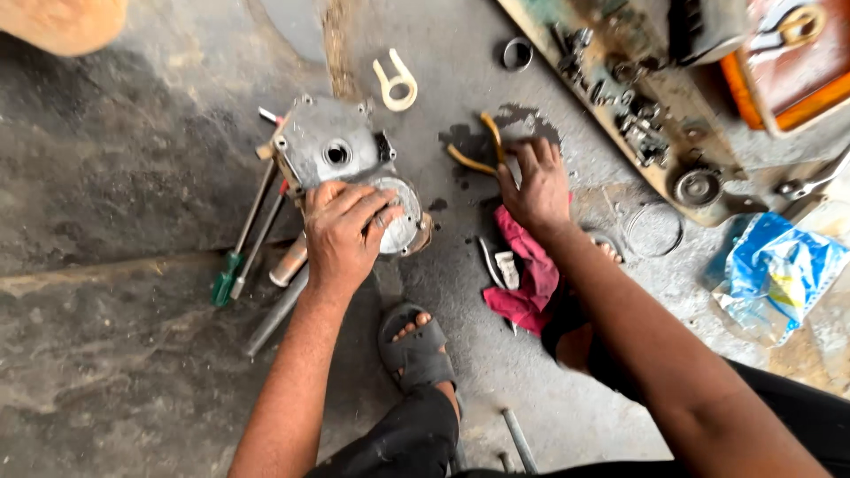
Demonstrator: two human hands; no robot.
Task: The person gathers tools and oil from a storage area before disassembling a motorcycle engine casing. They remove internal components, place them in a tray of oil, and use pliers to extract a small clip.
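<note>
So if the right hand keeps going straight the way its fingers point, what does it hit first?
The right hand points up the picture, and its fingertips are already at the yellow-handled pliers lying on the dark oily patch. The pliers would be met first; whether the fingers already touch them is hard to tell.

The left hand [350, 232] hides part of the metal casing [341, 164].
</note>
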